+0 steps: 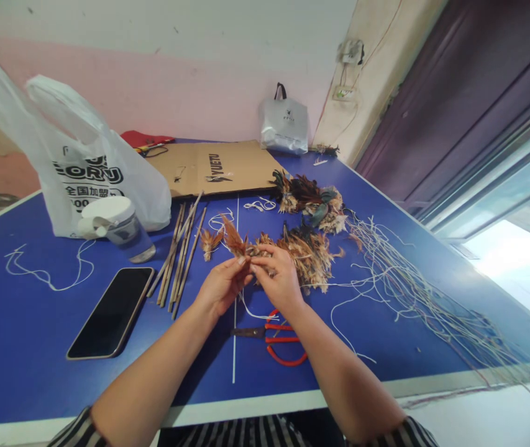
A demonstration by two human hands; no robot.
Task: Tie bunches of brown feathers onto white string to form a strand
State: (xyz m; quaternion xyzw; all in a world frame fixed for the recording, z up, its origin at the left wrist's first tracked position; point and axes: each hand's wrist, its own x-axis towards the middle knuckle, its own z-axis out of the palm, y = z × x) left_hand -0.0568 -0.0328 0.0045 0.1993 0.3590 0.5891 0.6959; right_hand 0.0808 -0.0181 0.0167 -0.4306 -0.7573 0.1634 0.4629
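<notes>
Both hands meet above the middle of the blue table. My left hand (223, 284) pinches the base of a small brown feather bundle (234, 238), whose tips point up and left. My right hand (279, 277) is closed at the same spot, its thumb and forefinger against the bundle's base; the exact grip is partly hidden. Piled feathers (312, 256) lie just behind my right hand. A smaller feather tuft (209, 243) rests left of the held bundle. White string (258, 312) trails below my hands. Red-handled scissors (286, 339) lie partly under my right forearm.
Left are thin sticks (181, 261), a phone (110, 313), a lidded cup (127, 230) and a white plastic bag (92, 161). Behind lie flat cardboard (246, 164), a silver bag (284, 127) and darker feathers (309, 195). Many loose strings (414, 292) spread rightward.
</notes>
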